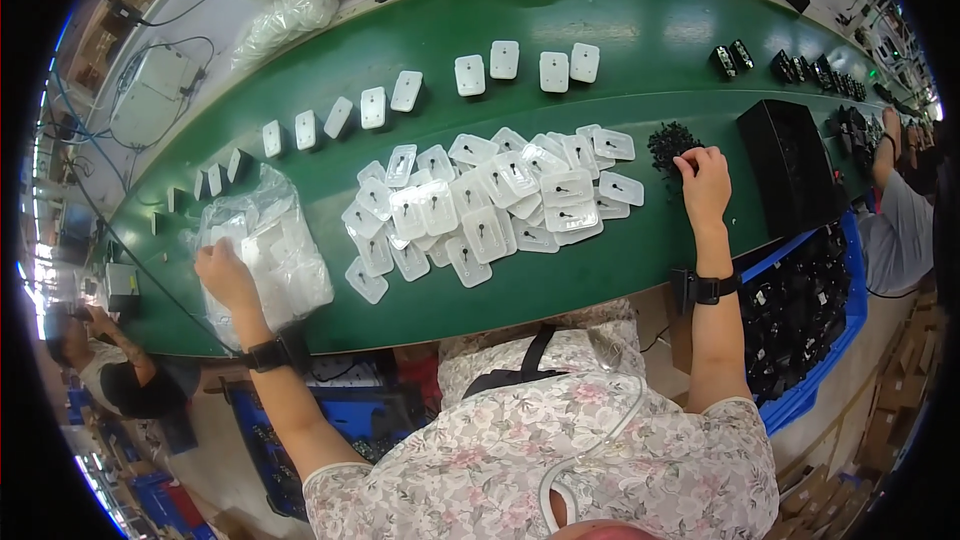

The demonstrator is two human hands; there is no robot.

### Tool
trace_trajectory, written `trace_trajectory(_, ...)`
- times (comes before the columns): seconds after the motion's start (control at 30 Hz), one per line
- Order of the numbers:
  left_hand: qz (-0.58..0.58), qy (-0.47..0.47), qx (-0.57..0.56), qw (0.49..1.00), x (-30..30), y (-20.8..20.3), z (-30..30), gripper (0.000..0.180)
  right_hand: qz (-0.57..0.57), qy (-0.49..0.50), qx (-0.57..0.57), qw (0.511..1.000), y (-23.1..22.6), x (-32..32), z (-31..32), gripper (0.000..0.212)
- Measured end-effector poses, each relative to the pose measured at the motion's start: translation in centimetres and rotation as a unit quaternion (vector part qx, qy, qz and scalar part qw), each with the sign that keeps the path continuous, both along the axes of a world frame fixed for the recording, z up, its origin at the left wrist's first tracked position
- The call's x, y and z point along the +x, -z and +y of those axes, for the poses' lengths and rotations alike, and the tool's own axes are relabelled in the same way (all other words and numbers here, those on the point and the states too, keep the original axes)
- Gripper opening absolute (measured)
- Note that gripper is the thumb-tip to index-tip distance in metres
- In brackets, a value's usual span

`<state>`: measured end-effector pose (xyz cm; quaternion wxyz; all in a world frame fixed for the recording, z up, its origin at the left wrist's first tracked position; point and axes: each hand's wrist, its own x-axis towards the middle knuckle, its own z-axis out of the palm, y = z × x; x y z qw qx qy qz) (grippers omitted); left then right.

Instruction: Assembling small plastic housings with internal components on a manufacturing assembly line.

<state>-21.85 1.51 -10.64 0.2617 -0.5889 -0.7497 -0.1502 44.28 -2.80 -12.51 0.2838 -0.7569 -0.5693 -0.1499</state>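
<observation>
My left hand (226, 274) is curled on the left side of a clear plastic bag (312, 275) that has white pieces inside. At the edge of a heap of tiny black parts (670, 143), my right hand (707, 180) has its fingertips pinched together; whatever is between them is too small to make out. Between my hands lies a spread pile of white rounded-rectangular plastic covers (483, 232), many with a small black piece at the middle.
Behind the pile, white-topped black units (470, 75) stand in a curved row on the green table (420, 315). A black box (785, 165) stands right of my right hand. Below it, a blue crate (800, 400) holds black parts. People sit at both far sides.
</observation>
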Motion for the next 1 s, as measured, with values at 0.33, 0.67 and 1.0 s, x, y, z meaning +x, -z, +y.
trace_trajectory(0.33, -0.719, 0.309, -0.006, 0.622, 18.5, -4.1, -2.9, 0.05, 0.163, -0.016, 0.044, 0.986, -0.1, -0.8, -0.1, 0.008)
trace_trajectory(0.67, -0.839, 0.367, -0.174, 0.362, 28.5, -2.1, -4.5, 0.041, 0.64, -0.284, -0.025, 0.713, -4.9, -16.4, -1.8, 0.01)
trace_trajectory(1.0, -0.706, 0.449, -0.154, 0.525, 25.9, -1.3, -3.8, 0.021, 0.652, -0.335, -0.114, 0.671, -6.4, -22.9, -2.0, 0.018)
